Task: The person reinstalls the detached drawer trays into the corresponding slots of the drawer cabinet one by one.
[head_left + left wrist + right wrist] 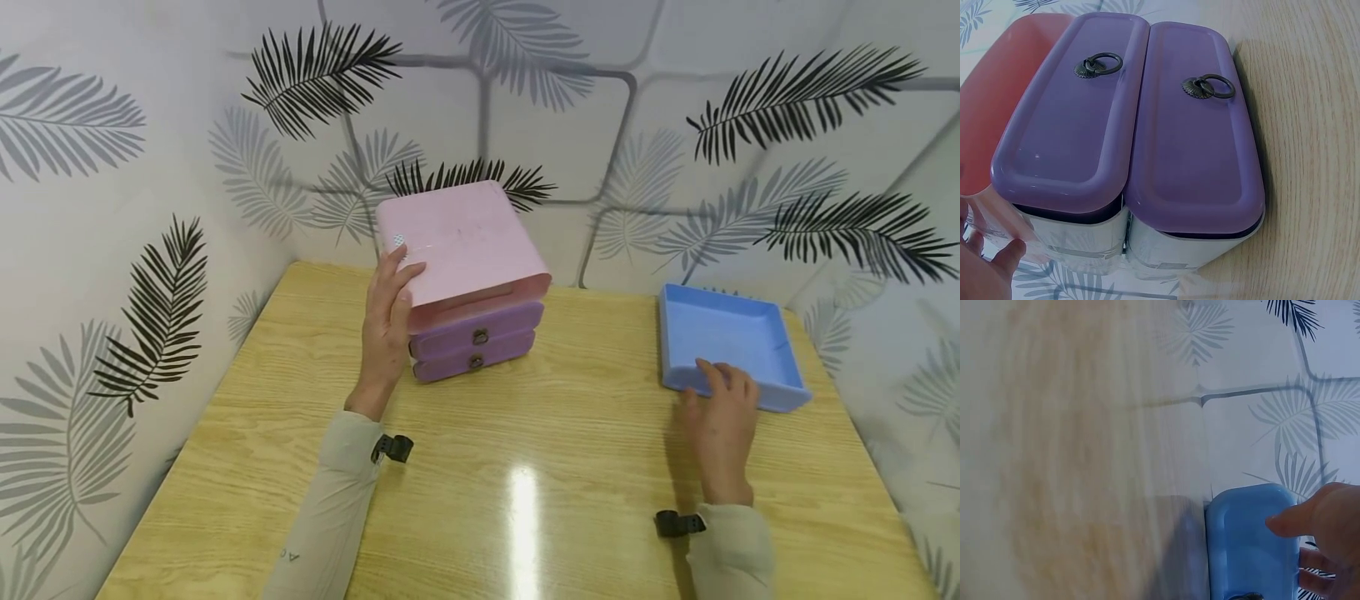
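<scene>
My left hand (386, 317) rests on the left top edge of a pink cabinet (465, 233), fingers spread over the corner. Under an open upper slot, it has two purple drawers (480, 329) with metal ring pulls; in the left wrist view the purple fronts (1072, 112) tilt slightly out from clear bodies. At the far right lies a blue drawer (727, 333), out of the cabinet. My right hand (723, 425), a little blurred, is at its front rim. In the right wrist view the thumb (1291, 522) is before the blue front panel (1250, 544), other fingers beyond its rim.
A wooden table (540, 450) carries both the cabinet and the blue drawer. Behind and beside it stand walls with a leaf pattern (540, 142). A light reflection lies on the tabletop near the front. Each wrist wears a black strap camera (397, 448).
</scene>
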